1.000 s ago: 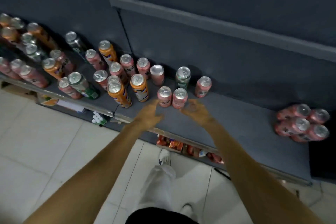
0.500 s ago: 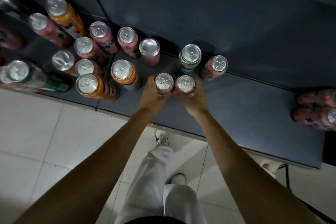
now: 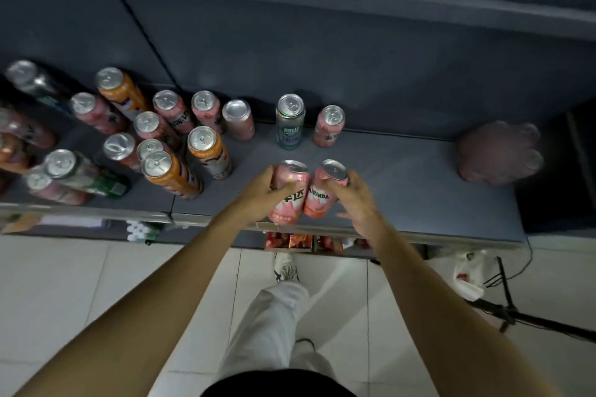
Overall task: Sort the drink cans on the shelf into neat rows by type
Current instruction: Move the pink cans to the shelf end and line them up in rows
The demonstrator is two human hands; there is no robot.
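Observation:
My left hand (image 3: 263,192) grips a pink can (image 3: 290,200) and my right hand (image 3: 353,195) grips a second pink can (image 3: 319,198). Both cans are lifted off the grey shelf (image 3: 403,190), side by side and tilted toward me above its front edge. Behind them stand a green can (image 3: 289,122) and a pink can (image 3: 329,126). A mixed crowd of pink and orange cans fills the shelf's left side, among them an orange can (image 3: 209,151) and another orange can (image 3: 171,178). A blurred cluster of pink cans (image 3: 500,151) sits at the far right.
The shelf's metal front edge (image 3: 96,211) runs across the view. Snack packets (image 3: 288,241) lie on a lower shelf. My leg and shoe (image 3: 285,267) stand on the white tiled floor. A tripod leg (image 3: 529,319) and a white bag (image 3: 469,277) are at the right.
Both hands reached the two front pink cans, closed around them and lifted them off the shelf toward me. The camera view has shifted.

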